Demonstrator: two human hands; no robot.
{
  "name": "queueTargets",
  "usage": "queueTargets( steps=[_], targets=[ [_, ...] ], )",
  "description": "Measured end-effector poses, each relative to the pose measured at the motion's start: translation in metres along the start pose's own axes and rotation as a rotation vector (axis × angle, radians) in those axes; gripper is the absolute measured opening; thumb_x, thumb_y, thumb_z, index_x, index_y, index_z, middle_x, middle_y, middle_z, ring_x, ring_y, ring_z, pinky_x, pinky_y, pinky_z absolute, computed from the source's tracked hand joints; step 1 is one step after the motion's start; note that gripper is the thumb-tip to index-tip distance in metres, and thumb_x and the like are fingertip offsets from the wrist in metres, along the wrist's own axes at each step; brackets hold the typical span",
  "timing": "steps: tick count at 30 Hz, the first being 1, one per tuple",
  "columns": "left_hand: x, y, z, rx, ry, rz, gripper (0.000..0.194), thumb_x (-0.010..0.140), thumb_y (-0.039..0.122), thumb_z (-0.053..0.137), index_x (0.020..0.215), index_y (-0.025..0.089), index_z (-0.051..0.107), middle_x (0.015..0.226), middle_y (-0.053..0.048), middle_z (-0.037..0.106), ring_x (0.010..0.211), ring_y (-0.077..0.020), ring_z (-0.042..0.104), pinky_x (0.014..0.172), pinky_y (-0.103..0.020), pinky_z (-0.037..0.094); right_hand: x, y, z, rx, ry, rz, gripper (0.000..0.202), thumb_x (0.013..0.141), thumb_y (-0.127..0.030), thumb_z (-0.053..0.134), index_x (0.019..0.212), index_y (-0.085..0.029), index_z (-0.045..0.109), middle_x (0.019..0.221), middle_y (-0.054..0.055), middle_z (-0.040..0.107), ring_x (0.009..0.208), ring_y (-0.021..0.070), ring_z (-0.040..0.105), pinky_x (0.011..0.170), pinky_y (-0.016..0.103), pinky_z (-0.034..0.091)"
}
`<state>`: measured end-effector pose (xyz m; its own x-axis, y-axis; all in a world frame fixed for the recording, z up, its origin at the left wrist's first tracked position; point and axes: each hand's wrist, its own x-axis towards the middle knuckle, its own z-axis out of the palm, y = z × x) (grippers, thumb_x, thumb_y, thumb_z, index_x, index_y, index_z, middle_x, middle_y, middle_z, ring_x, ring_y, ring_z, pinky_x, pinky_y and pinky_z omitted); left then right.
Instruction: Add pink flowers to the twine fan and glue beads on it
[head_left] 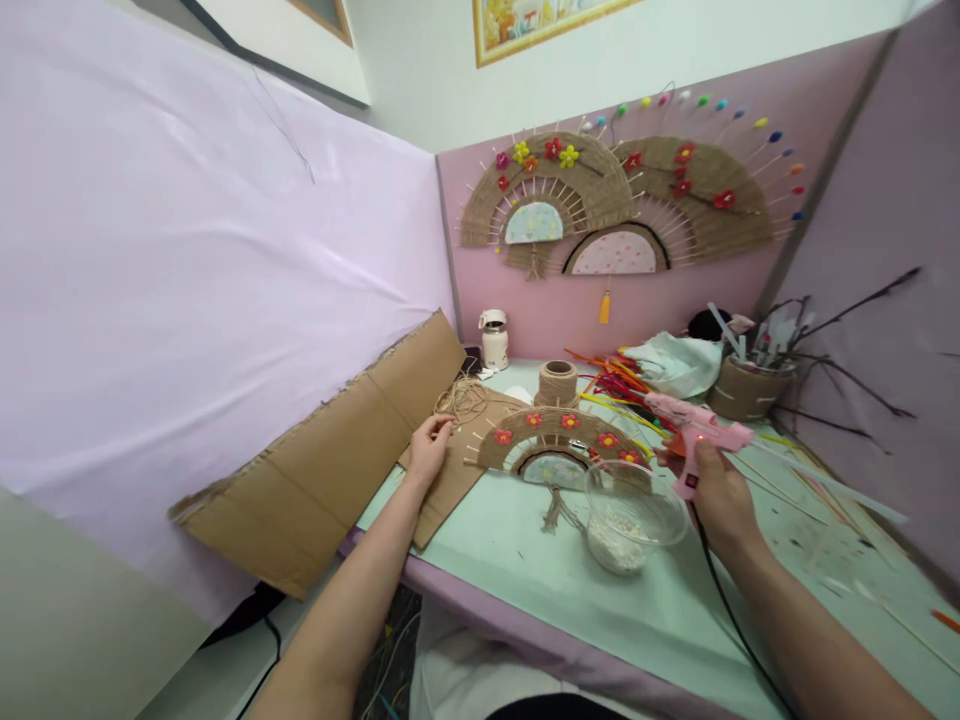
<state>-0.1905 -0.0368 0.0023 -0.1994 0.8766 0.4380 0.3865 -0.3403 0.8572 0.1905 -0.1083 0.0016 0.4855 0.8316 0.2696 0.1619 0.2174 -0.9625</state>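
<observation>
My right hand (720,495) grips a pink hot glue gun (694,425), nozzle toward the left; a long glue stick (832,485) sticks out of its back. My left hand (430,447) is beside a loose coil of twine (463,399), over a flat cardboard piece (457,475). Its fingers are closed together; what they hold, if anything, is too small to make out. Between my hands lies a twine-wrapped fan (551,428) with red flowers and a twine tassel (553,508). A clear plastic bowl (634,530) with small white bits stands in front of the fan's right end.
A twine spool (558,384) and a white bottle (494,340) stand behind. Coloured pipe cleaners (611,380) and a pot with branches (750,388) are at the back right. A large cardboard sheet (330,460) leans at left. Two decorated fans (697,185) hang on the pink board.
</observation>
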Motion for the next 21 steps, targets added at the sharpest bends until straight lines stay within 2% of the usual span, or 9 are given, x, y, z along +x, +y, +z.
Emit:
queueTargets(
  steps=[3,9,12,16,18,21],
  targets=[
    [0.002,0.001,-0.001,0.014,0.018,-0.001,0.028,0.077,0.038,0.055,0.089,0.017,0.068,0.083,-0.005,0.069,0.076,-0.0171,0.062,0.073,-0.028,0.047,0.0,-0.002,0.001,0.069,-0.012,0.059,0.063,0.074,-0.074,0.046,0.085,-0.016,0.067,0.073,0.007,0.067,0.064,0.0188,0.059,0.06,0.031,0.044],
    [0.005,0.005,-0.008,-0.015,0.082,-0.009,0.031,0.075,0.04,0.057,0.091,0.015,0.068,0.087,-0.006,0.068,0.082,-0.0181,0.061,0.078,-0.029,0.047,0.001,0.001,0.0,0.111,-0.032,0.013,0.063,0.074,-0.076,0.047,0.086,-0.017,0.066,0.068,0.004,0.065,0.055,0.0148,0.052,0.053,0.028,0.04],
    [0.004,0.017,-0.013,-0.052,0.117,-0.011,0.034,0.075,0.042,0.059,0.094,0.015,0.067,0.085,-0.006,0.068,0.08,-0.0179,0.061,0.075,-0.029,0.048,0.002,-0.001,0.001,0.132,-0.042,-0.016,0.063,0.075,-0.076,0.047,0.086,-0.017,0.066,0.067,0.004,0.065,0.056,0.0149,0.052,0.054,0.028,0.041],
    [-0.013,0.056,-0.017,-0.087,0.149,0.023,0.034,0.077,0.04,0.062,0.101,0.016,0.066,0.089,-0.005,0.067,0.083,-0.0161,0.061,0.076,-0.027,0.049,0.002,-0.002,0.003,0.148,-0.043,-0.012,0.063,0.075,-0.076,0.047,0.088,-0.017,0.066,0.069,0.004,0.066,0.055,0.0146,0.052,0.053,0.027,0.039],
    [-0.027,0.085,-0.017,-0.071,0.108,0.08,0.032,0.078,0.038,0.062,0.103,0.018,0.065,0.089,-0.004,0.067,0.083,-0.0159,0.062,0.075,-0.027,0.05,0.001,-0.003,0.003,0.143,-0.043,-0.003,0.063,0.075,-0.076,0.047,0.088,-0.017,0.065,0.07,0.003,0.066,0.055,0.0143,0.051,0.053,0.027,0.039],
    [-0.05,0.137,-0.013,-0.021,-0.062,0.248,0.021,0.08,0.033,0.062,0.097,0.022,0.068,0.09,-0.004,0.068,0.084,-0.0166,0.063,0.078,-0.029,0.051,0.0,-0.006,0.003,0.131,-0.025,0.012,0.064,0.073,-0.077,0.047,0.087,-0.016,0.064,0.068,0.003,0.065,0.056,0.0149,0.052,0.053,0.027,0.04]
  ],
)
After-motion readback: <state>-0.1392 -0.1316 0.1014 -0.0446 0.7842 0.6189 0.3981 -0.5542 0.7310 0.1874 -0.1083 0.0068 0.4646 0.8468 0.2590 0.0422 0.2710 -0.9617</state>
